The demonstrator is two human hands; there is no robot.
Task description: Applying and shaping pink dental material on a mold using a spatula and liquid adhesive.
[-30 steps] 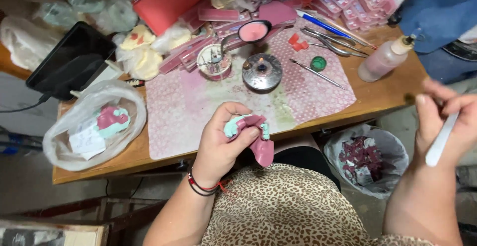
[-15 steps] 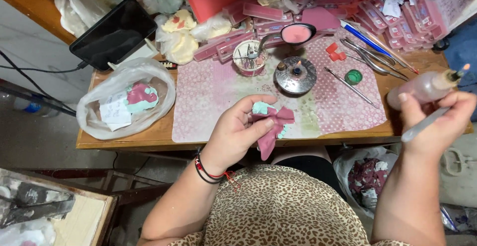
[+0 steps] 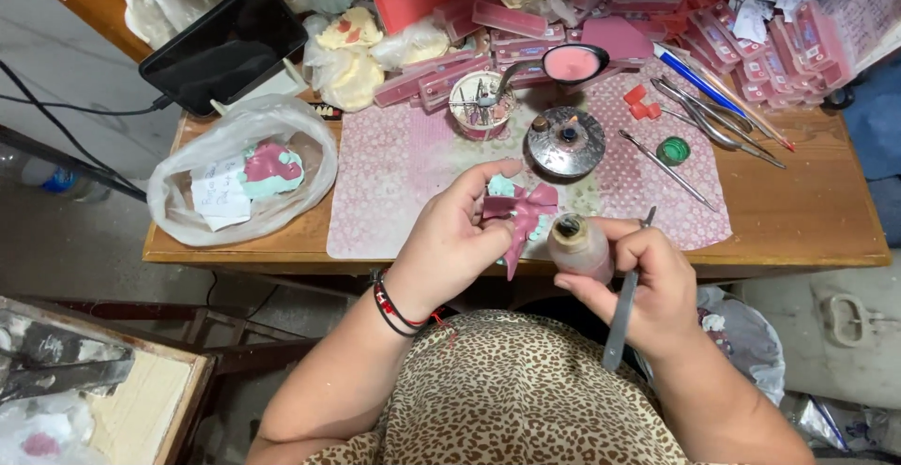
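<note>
- Near the table's (image 3: 798, 230) back left corner we see a black tablet screen (image 3: 225, 47), dark, propped and tilted.
- At the left front edge lies a clear plastic bag (image 3: 239, 169) holding a white paper label (image 3: 221, 193).
- Along the back edge, pink flat boxes (image 3: 526, 24) lie stacked; more pink packets (image 3: 798, 47) crowd the back right corner.

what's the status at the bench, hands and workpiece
Left hand holds pink-and-teal dental model. Right hand grips small bottle plus metal tool. Both over table edge, nothing between them.
</note>
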